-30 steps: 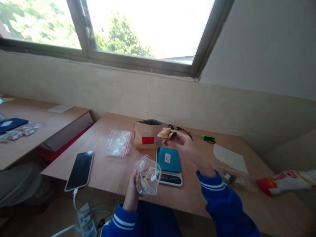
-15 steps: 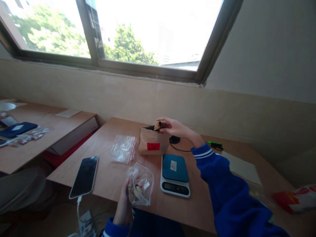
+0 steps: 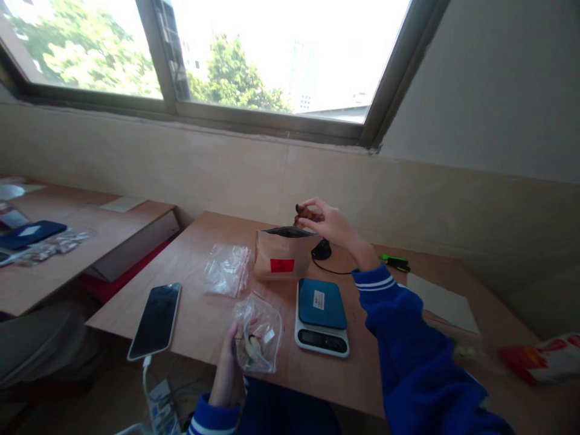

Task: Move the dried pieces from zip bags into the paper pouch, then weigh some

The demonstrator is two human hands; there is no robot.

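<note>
My left hand (image 3: pixel 228 356) is closed on a clear zip bag (image 3: pixel 266 350) near the table's front edge. Tan and pale dried-looking pieces lie inside it; their kind is not clear. Just above the open mouth of a kraft paper pouch (image 3: pixel 267 248) with a red label, my right hand (image 3: pixel 328 222) pinches a brown, crinkled dried-looking piece (image 3: pixel 304 216) with a dark end. The pouch stands upright and its contents are hidden. In front of it, to the right, lies a kitchen scale (image 3: pixel 321 307) with a blue top and a dark display.
Flat empty zip bags (image 3: pixel 225 270) lie left of the pouch, and a phone (image 3: pixel 155 320) on a cable sits at the left edge. To the right are a green-and-black tool (image 3: pixel 396 263), a pale sheet (image 3: pixel 441 302) and a red-white packet (image 3: pixel 539 360). Another table (image 3: pixel 113 223) stands left.
My right hand has risen slightly, lifting the brown piece from the pouch's mouth to above it. My left hand still holds the zip bag in about the same place.
</note>
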